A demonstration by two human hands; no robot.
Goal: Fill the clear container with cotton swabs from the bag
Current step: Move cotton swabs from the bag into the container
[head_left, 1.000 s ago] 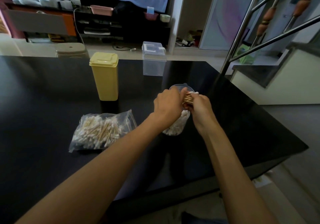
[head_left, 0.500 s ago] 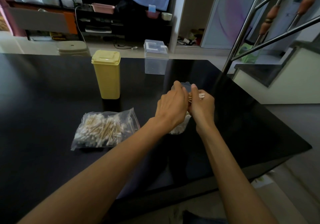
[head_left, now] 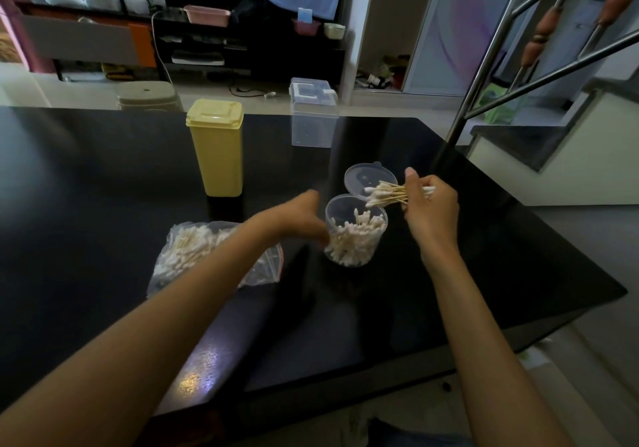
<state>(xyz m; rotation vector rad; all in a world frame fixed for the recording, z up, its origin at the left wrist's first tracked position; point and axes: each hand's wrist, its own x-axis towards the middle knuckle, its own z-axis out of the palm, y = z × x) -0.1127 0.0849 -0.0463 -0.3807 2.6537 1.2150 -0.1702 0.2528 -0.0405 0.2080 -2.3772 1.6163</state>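
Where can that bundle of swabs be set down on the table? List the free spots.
Bare table lies left of the yellow container, and near the front edge between the two forearms. It is crowded mid-table: bag, left hand, clear container and its open lid sit close together. The right hand holds the swab bundle.

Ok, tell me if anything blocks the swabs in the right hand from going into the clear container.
Nothing visible does. The right hand holds the bundle of cotton swabs just above the clear container, whose lid is flipped open behind. The left hand sits at the container's left side, clear of its mouth.
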